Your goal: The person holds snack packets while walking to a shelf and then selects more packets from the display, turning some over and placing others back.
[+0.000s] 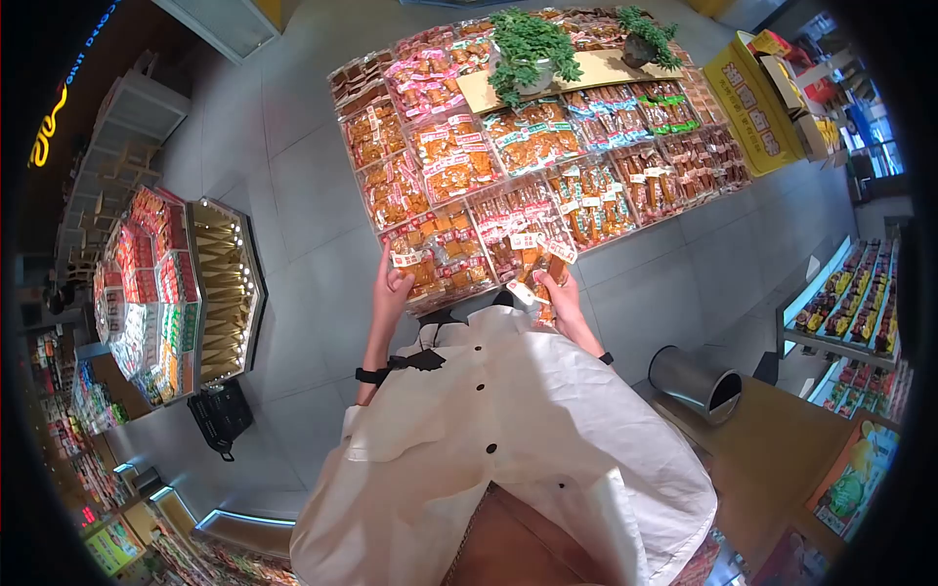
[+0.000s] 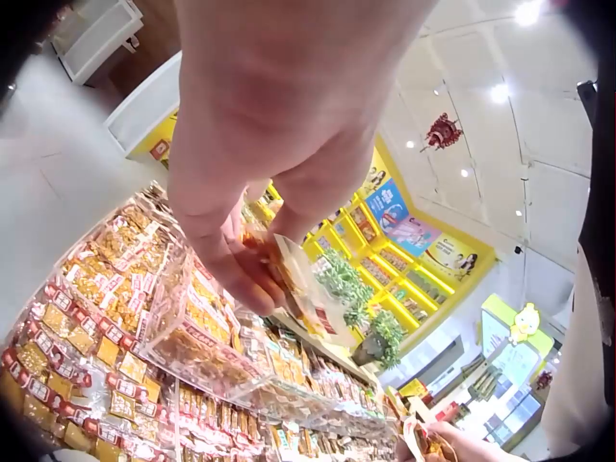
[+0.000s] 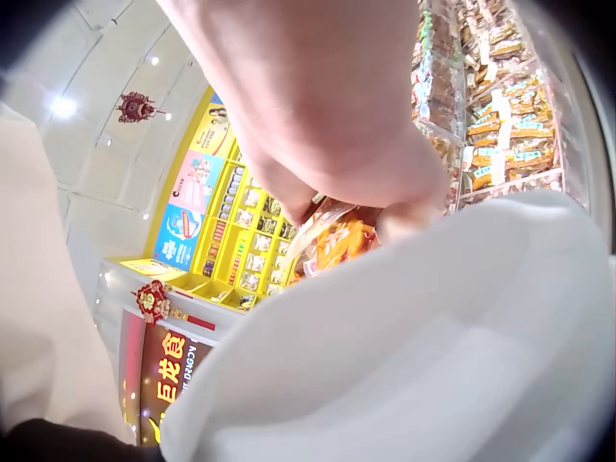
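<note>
- Left hand [image 1: 392,283] pinches a snack packet [image 2: 314,296] over the display's [image 1: 640,229] near left corner.
- Right hand [image 1: 564,296] grips wrapped snacks [image 3: 345,243] at its front edge.
- Potted plants [image 1: 532,51] stand beyond.

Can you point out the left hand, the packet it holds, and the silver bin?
Left hand [image 2: 265,159]: left wrist view, middle of the hand.
Packet [image 2: 306,287]: left wrist view, its exposed face.
Silver bin [image 1: 682,376]: head view, its side wall.
</note>
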